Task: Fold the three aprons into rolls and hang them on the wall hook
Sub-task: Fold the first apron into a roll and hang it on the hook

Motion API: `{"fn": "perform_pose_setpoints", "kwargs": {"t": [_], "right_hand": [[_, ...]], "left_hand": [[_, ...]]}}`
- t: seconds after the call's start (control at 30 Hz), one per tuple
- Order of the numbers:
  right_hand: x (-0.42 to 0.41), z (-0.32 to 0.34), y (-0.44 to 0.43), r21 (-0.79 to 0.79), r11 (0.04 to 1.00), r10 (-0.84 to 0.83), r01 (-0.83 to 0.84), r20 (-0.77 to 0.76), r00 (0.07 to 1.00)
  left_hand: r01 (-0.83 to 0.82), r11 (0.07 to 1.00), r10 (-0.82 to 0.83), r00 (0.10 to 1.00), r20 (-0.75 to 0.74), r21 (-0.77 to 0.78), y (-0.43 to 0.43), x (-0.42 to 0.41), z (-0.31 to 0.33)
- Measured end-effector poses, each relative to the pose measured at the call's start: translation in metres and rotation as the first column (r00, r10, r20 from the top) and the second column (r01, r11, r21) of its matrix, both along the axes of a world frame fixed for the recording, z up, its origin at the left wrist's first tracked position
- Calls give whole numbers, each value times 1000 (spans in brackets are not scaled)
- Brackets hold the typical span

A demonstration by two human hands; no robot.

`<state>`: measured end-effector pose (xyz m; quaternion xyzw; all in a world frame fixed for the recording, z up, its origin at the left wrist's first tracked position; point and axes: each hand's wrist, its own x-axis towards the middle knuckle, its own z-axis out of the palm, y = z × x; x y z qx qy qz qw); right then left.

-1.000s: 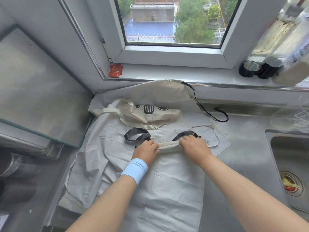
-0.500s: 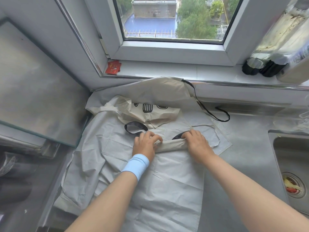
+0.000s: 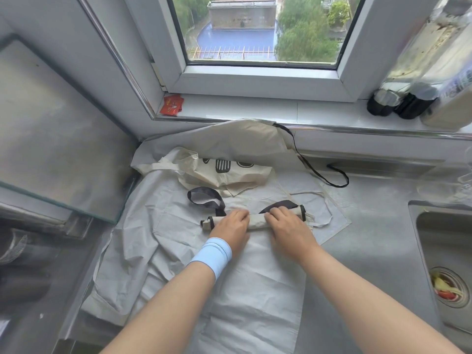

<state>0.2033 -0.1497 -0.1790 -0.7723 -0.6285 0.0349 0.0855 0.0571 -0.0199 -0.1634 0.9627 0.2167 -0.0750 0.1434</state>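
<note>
It was a home kitchen: steel counter (image 3: 370,254), sink (image 3: 421,226) with food scraps (image 3: 445,290) at four o'clock, bottles (image 3: 403,102) at two.

Left hand (image 3: 231,228) and right hand (image 3: 290,227) lie side by side, palms down, fingers (image 3: 242,215) curled over the apron roll (image 3: 256,222).

One head-worn wide-angle camera looks steeply down, close over the counter (image 3: 370,241); window (image 3: 242,34) at twelve o'clock, sink (image 3: 439,241) at three.
</note>
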Motion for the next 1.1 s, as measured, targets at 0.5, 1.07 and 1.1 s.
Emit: {"fn": "perform_pose_setpoints", "kwargs": {"t": [0.5,1.07,1.1], "right_hand": [[25,98,26,-189,982,-7,-1,-43,999],[-23,251,33,271,924,211,-271,231,950],[-33,253,33,225,931,218,-288,291,932]], "left_hand": [[-167,982,147,968,-204,-83,13,11,89],[-303,665,395,919,-22,-682,19,-58,228],[-290,603,427,904,-7,-743,20,-66,231]]}}
